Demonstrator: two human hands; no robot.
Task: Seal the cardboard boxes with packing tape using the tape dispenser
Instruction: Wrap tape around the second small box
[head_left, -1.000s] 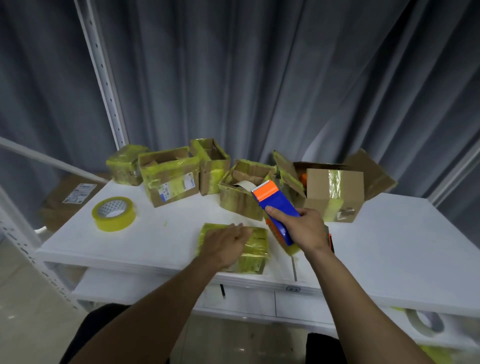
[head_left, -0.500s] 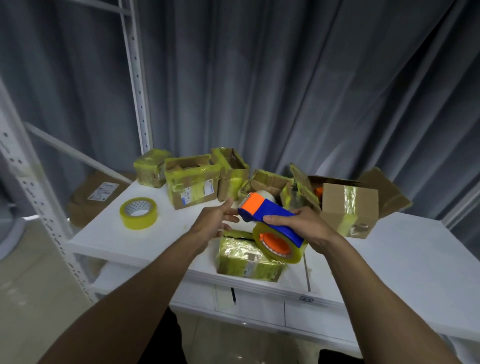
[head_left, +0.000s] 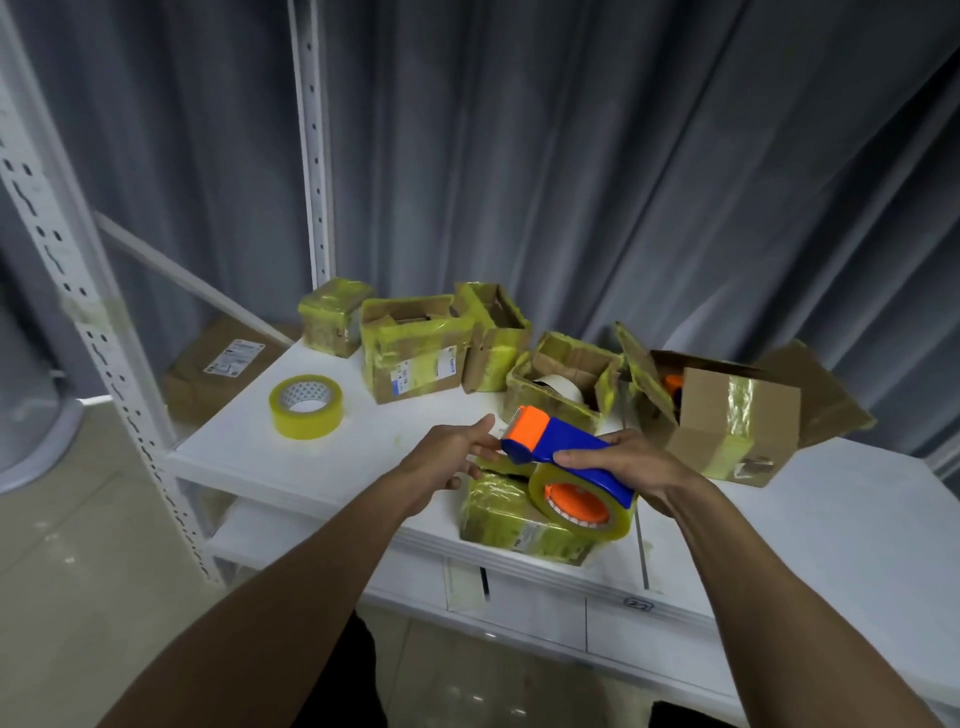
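Gripping the tape dispenser (head_left: 566, 452) in your right hand (head_left: 636, 462), pull its tape (head_left: 622, 519) taut with your left hand (head_left: 447, 457), whose hold I cannot tell.

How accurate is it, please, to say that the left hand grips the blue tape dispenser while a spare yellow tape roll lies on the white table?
Not quite: in the head view the right hand grips the blue tape dispenser; the left hand only reaches toward it. The spare yellow tape roll lies on the white table.
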